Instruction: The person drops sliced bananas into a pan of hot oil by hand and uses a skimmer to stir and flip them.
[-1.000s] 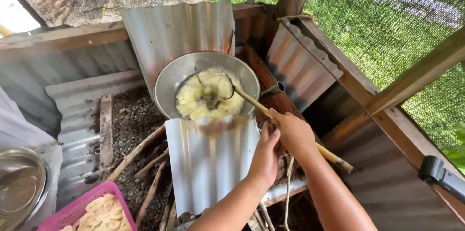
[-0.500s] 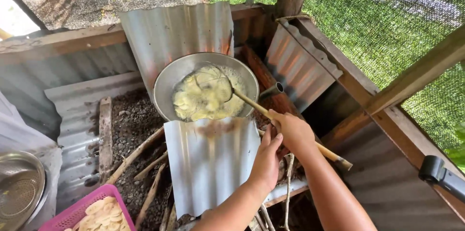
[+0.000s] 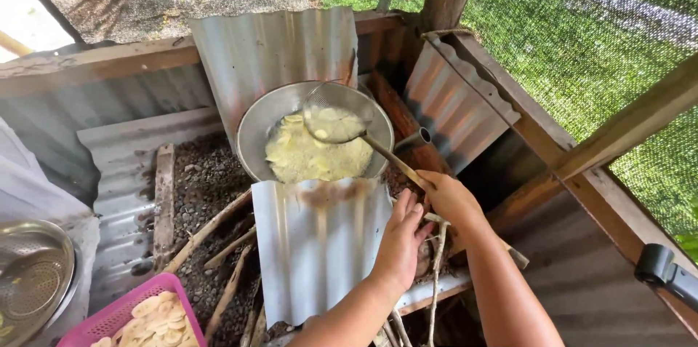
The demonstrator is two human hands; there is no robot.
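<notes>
Over the wok (image 3: 262, 118), a wire skimmer (image 3: 336, 114) is held tilted above the frothy oil, a few pale slices seen in its mesh. The skimmer's wooden handle (image 3: 396, 161) is run down to the right of the wok and is gripped by the right hand (image 3: 451, 198), fingers closed around it. The left hand (image 3: 400, 241) is laid open, fingers straight, on the edge of the corrugated metal sheet (image 3: 316, 245) propped just in front of the wok; nothing is grasped by it. Pale slices (image 3: 309, 158) are seen floating in the wok. Firewood sticks (image 3: 211, 227) are laid left of the sheet, below the wok. A pink basket (image 3: 109, 314) of raw slices and a steel strainer bowl (image 3: 33, 278) are placed well left of the wok, near the bottom corner.
</notes>
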